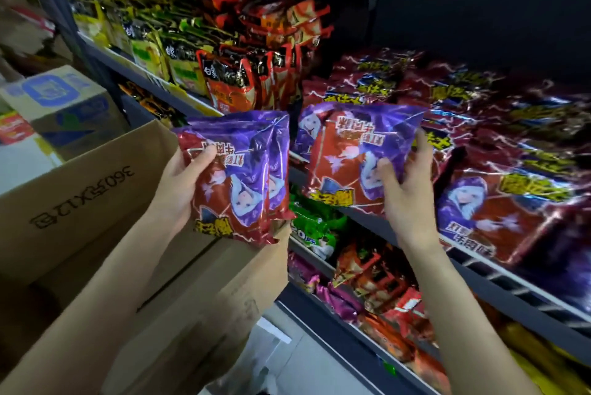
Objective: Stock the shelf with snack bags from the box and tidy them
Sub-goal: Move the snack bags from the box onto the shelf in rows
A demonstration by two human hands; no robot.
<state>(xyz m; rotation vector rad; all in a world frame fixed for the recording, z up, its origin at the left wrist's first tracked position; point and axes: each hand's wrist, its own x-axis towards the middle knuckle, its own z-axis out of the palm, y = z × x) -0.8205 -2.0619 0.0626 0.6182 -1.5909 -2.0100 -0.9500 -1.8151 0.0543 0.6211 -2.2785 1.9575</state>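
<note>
- Head view: the left hand (pixel 182 183) grips a pair of red-and-purple snack bags (pixel 236 177) stacked face to face, thumb across the front and fingers curled behind. They are held upside down over the open cardboard box (pixel 83 203), which fills the 8 o'clock part of the frame.
- Head view: the right hand (pixel 403 183) pinches a single matching bag (pixel 355 155) by its right edge, thumb on the front and fingers wrapped round the back. This bag hangs in front of the shelf (pixel 479 279) lip, just at 9 o'clock of the stocked row (pixel 499 203) of the same product.
- Head view: other snack packs (pixel 230 81) crowd the upper shelf at 11 o'clock, and green and red packets (pixel 316 228) sit on the tiers below, toward 6 o'clock.
- Step in hand, as I judge it: carrying bags from the box to the shelf, with nothing yet set down.
- The next move likely calls for turning the right-hand bag upright, since its print reads inverted, then sliding it in beside the laid row so it lines up with its neighbours.
- The left pair would follow; the glossy film looks slippery, so two held together may slide apart.
</note>
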